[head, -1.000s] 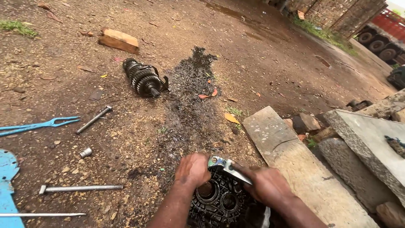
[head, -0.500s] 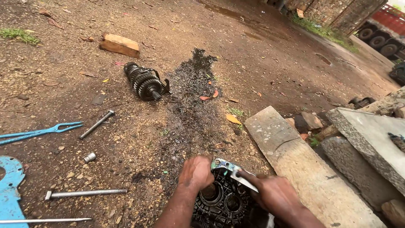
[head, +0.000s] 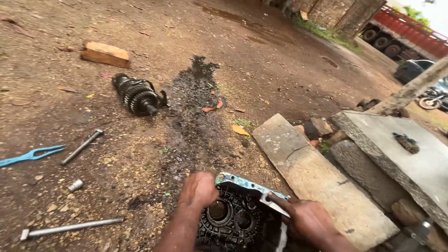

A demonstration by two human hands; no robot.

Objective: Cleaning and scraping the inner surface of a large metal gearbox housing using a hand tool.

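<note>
Both hands, the left hand and right hand, are still gripping the greasy gearbox housing, now drawn nearer on the dirt ground.

left hand: fist-like, fingers curled down over a casing's top edge; forearm ran up from the bottom edge
right hand: index finger stretched leftward along the rim; other fingers folded; wrist low

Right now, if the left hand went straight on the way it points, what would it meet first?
The left hand points up-frame over bare, oil-darkened dirt ground. Nothing stands close ahead; the way looks free, though the black toothed metal gear shaft lies off to its left, depth unclear.
</note>
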